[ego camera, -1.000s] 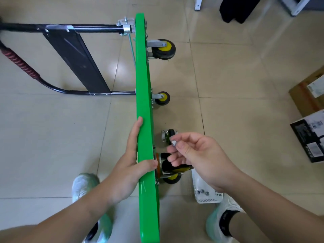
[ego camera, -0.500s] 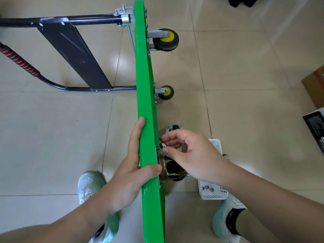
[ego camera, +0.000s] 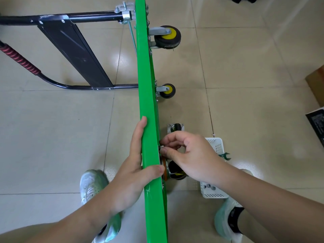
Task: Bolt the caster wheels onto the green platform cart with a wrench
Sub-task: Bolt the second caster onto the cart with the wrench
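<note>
The green platform cart [ego camera: 146, 81] stands on its long edge on the floor, underside to the right. My left hand [ego camera: 138, 165] grips its top edge, fingers on the left face and thumb hooked over the right. My right hand [ego camera: 185, 153] pinches a small silver bolt or nut [ego camera: 161, 146] against the underside, just above a caster [ego camera: 175, 170] held there, mostly hidden by that hand. Two yellow-hubbed casters [ego camera: 167, 36] [ego camera: 167, 90] sit bolted farther along. A loose caster [ego camera: 175, 127] lies on the floor. A green wrench [ego camera: 225, 155] pokes out of the basket.
A white plastic basket [ego camera: 213, 192] with small hardware sits by my right foot. The cart's black folding handle [ego camera: 70, 50] with a red grip [ego camera: 19, 59] lies out to the left. Boxes [ego camera: 317, 95] sit at the right edge. My shoes stand either side of the cart.
My right hand has moved left from mid-air to the cart's underside, bringing the small silver piece against it. My left hand keeps its hold on the cart's edge.
</note>
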Available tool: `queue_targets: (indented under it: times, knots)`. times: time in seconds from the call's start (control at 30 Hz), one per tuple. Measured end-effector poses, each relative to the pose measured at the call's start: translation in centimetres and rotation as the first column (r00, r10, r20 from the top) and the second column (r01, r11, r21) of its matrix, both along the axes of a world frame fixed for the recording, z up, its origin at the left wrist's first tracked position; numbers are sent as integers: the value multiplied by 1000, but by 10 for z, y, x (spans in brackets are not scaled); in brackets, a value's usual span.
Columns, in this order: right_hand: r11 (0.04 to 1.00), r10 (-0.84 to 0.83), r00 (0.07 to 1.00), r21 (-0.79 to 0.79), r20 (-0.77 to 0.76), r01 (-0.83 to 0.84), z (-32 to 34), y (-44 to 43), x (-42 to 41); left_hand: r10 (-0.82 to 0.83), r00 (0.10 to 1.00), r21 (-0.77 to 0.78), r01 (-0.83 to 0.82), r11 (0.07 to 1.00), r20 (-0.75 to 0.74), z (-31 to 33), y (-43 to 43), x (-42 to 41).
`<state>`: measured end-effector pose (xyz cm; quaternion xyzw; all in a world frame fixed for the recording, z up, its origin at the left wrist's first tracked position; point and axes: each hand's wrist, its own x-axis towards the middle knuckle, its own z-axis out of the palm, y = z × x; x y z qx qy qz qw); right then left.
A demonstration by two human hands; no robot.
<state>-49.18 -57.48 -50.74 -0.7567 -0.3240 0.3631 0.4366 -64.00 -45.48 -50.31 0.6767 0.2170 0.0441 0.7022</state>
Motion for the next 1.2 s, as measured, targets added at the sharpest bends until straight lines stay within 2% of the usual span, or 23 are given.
queue_targets:
  times: [0.17,0.3,0.37,0.47,0.67,0.77,0.9,1.2]
  knots:
    - [1000,16,997,-17,80,-15,-2,1,-1,-6,999,-25,7,1000,36,-4,1,-1]
    - [993,97,950,-94,296,-72,-1,3,-1,-5,999,-29,7,1000,42,-8,2,-2]
    - [993,91,963,-92,253,-70,-2,3,-1,-11,999,-24,12,1000,46,-6,2,-2]
    - [998,56,996,-39,76,-53,-2,1,1,-18,998,-22,19,1000,52,-2,1,0]
    - [993,103,980,-77,168,-92,-2,-1,4,-19,999,-20,20,1000,31,0,1,0]
    - [995,94,988,-48,121,-89,-2,-2,5,-14,1000,-14,14,1000,24,0,1,0]
    - [992,109,980,-87,164,-95,-3,-2,6,-6,1000,-14,6,1000,16,0,1,0]
    - [995,83,990,-56,114,-77,-4,-3,6,-3,999,-4,3,1000,46,-6,1,-1]
